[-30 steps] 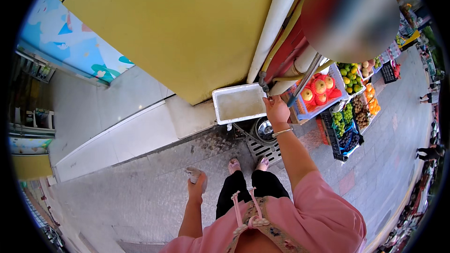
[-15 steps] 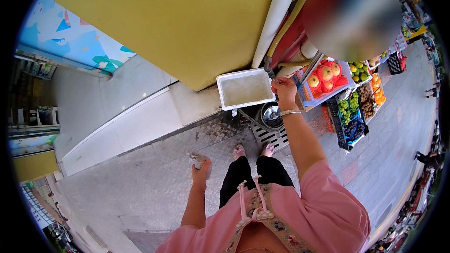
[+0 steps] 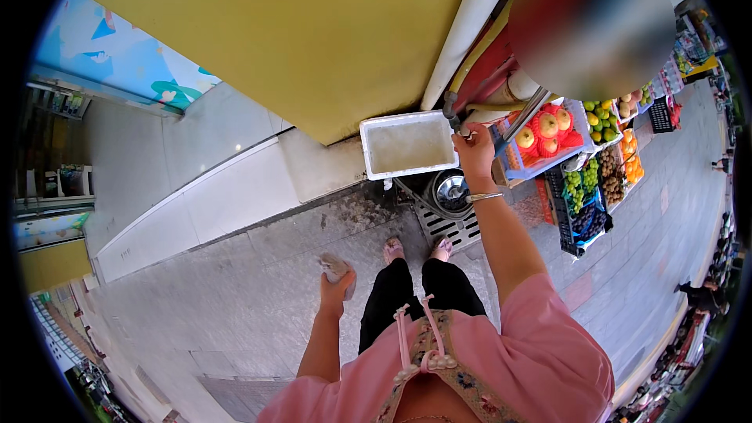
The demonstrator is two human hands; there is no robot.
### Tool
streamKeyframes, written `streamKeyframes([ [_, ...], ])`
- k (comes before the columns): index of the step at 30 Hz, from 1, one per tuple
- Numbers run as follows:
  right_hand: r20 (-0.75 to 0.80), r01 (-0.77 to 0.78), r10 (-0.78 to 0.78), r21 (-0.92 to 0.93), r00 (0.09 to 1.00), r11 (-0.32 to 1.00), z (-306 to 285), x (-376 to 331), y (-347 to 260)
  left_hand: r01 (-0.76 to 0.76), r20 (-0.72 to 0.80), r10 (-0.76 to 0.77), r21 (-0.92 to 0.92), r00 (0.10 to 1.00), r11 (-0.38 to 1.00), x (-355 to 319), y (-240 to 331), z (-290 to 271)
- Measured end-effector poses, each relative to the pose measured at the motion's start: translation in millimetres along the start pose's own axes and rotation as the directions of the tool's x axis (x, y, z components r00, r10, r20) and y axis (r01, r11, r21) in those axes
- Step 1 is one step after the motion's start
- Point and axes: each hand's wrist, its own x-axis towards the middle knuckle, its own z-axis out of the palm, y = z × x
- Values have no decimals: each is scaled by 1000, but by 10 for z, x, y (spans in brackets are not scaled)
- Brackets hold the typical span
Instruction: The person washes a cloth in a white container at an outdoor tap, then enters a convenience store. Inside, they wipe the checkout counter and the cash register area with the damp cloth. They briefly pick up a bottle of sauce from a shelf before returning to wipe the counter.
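- We grip 1 crumpled grey cloth (image 3: 334, 268) in our left hand (image 3: 336, 291).
- We position our right hand (image 3: 475, 152), curled, beside the white tub (image 3: 413, 171); we cannot tell its grip.

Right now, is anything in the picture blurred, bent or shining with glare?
Head view throughout: a round blurred patch at upper right; the pale step curves, likely fisheye bending; glints on the round metal object; the right hand looks fairly sharp.
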Motion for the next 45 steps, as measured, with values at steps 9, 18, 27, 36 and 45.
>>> streamKeyframes([
  [9, -204, -68, 144, 339, 968, 938, -376, -455, 39, 91, 120, -68, -190, 990, 978, 362, -89, 79],
  [18, 204, -564, 597, -198, 776, 801, -231, -1065, 1526, 306, 272, -214, -360, 938, 881, 1262, -428, 100],
  [27, 281, 218, 37, -817, 959, 534, 370, -410, 2380, 236, 318, -47, -590, 947, 772, 3051, -705, 935],
  [36, 747, 758, -161, -598, 645, 261, 461, -35, 2867, 203, 346, 103, -738, 932, 644, 4046, -575, 1624],
  [45, 831, 877, -297, -402, 471, 264, 322, 206, 2720, 221, 422, 177, -735, 889, 640, 3498, -483, 1529],
])
